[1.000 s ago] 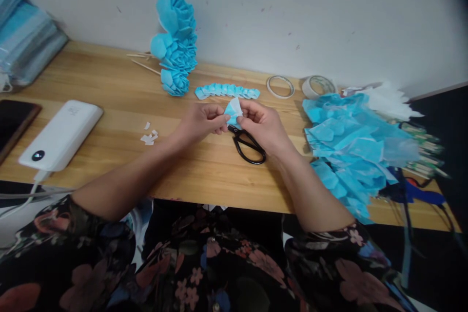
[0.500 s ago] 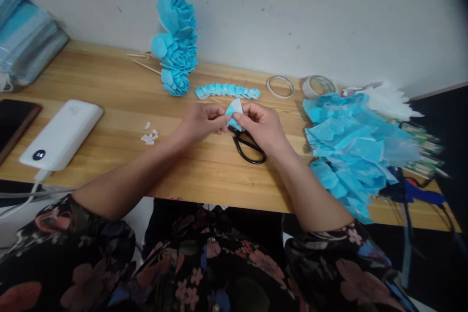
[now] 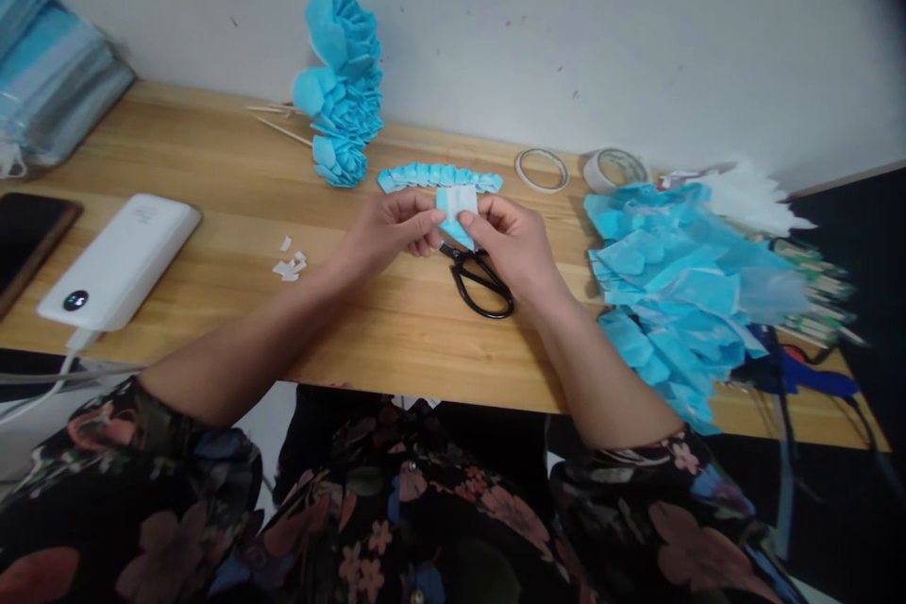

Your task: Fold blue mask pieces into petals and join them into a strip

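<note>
Between my two hands is a small blue and white fabric petal [image 3: 459, 208], pinched at both sides. My left hand [image 3: 400, 228] grips its left edge with thumb and fingers; my right hand [image 3: 515, 243] has its thumb pressed on the right side. Just below lies a pair of black-handled scissors [image 3: 482, 293], its blades partly covered by the hands. Behind the petal a row of folded blue petals [image 3: 439, 176] lies on the table. Farther back to the left, several blue fabric flowers [image 3: 343, 94] are stacked on their sides with thin wooden sticks.
On the wooden table [image 3: 396, 330] are small white scraps [image 3: 290, 266], a white power bank [image 3: 120, 260], a dark phone [image 3: 32, 245] and packed face masks [image 3: 53, 66]. Two tape rolls [image 3: 542, 170] stand near the wall. A blue fabric heap [image 3: 672, 274] and a blue-handled tool [image 3: 821, 379] lie right.
The petal has gone from a pointed, folded shape to a flatter one with a straight top edge and more white showing. Both hands stay in nearly the same place.
</note>
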A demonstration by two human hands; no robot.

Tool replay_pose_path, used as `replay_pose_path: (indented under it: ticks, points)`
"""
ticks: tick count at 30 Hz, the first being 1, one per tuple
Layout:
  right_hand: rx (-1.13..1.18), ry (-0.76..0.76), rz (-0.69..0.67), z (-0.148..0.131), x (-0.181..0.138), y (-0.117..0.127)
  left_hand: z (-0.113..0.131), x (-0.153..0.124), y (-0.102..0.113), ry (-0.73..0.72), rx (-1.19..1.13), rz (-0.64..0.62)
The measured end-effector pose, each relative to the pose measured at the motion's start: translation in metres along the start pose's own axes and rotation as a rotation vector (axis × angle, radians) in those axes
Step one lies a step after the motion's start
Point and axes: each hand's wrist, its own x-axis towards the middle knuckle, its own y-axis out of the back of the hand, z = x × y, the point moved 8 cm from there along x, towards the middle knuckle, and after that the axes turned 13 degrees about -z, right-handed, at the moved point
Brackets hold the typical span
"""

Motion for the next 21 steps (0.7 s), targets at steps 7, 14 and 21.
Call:
replay_pose_path:
  ticks: [7, 14, 21]
  points:
    - [0.014, -0.010, 0.034, 0.001, -0.001, 0.003, -0.001, -0.002, 0.003, -0.004, -0.096, 0.078]
    - [0.038, 0.000, 0.011, 0.004, 0.000, -0.004, -0.013, 0.003, -0.009, 0.069, -0.077, -0.061]
    - [0.161, -0.022, -0.166, 0.003, 0.001, -0.015, -0.011, 0.003, -0.003, 0.071, -0.106, -0.017]
